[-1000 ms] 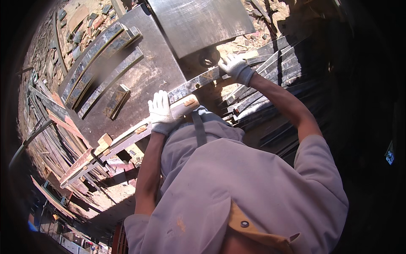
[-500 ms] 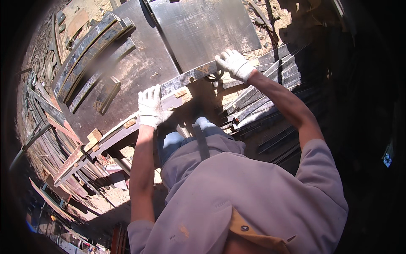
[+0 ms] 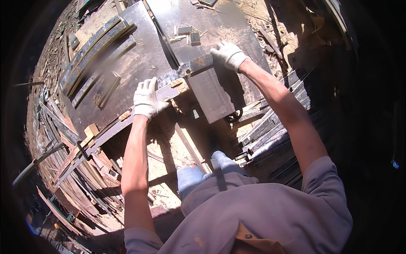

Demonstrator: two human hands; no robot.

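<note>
Rested splayed left hand [image 3: 146, 101], clasping nothing, and half-curled right hand [image 3: 229, 56], hold impossible to tell, by opposite ends of a dark mottled strip [image 3: 200, 64] at the near side of the surface [image 3: 139, 63].

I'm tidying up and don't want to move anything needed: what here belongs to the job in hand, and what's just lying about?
Likely in the job:
- dark strip between left hand and right hand
- table
- perhaps the curved pieces on it

Apparently lying about:
- small offcuts
- scrap strips, lower left
- grey strips, right
</note>
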